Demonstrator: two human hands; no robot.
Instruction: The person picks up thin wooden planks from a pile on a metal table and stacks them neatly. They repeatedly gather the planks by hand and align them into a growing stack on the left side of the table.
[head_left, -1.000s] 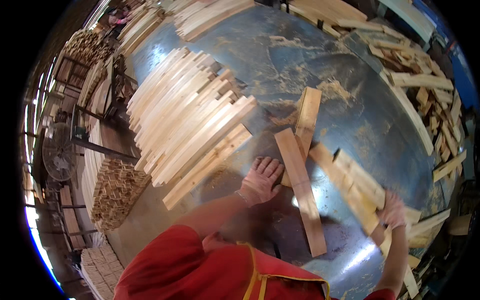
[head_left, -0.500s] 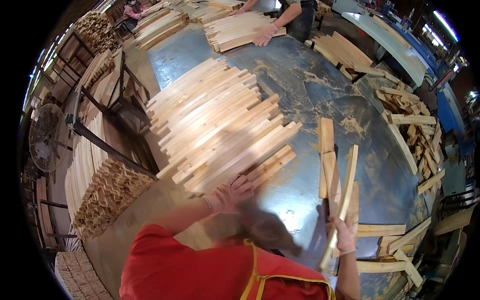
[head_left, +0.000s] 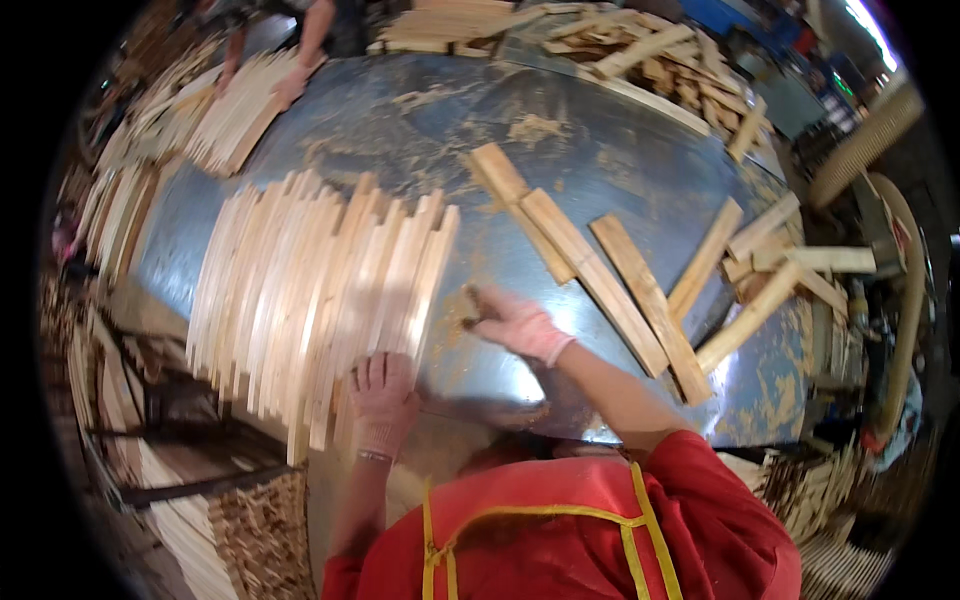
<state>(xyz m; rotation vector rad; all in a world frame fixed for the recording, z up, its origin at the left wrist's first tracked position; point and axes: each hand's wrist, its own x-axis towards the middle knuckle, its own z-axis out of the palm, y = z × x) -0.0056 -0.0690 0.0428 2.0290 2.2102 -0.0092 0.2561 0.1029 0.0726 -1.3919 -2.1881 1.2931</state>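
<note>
A row of pale wooden strips [head_left: 310, 290] lies side by side on the grey metal table, their ends uneven. My left hand [head_left: 383, 400], in a pinkish knit glove, rests at the near ends of the strips towards the row's right side, its fingers stretched out. To the right of the row, my right hand [head_left: 515, 322] hovers over the table with thumb and fingers apart. That hand is gloved too and has nothing in it. Beyond it, several loose boards [head_left: 600, 285] lie at a slant, some overlapping.
Sawdust lies on the metal table [head_left: 440, 120]. A heap of wood offcuts [head_left: 690, 75] stands at the far right. Across the table, a co-worker's gloved hand [head_left: 290, 88] touches another row of strips [head_left: 235, 115]. Stacked wood [head_left: 260, 530] and a dark metal frame [head_left: 200, 485] stand at the lower left.
The view has turned to the right. My right hand has let go of the long wooden strip and moved over beside the row. My left hand stays at the row's near ends.
</note>
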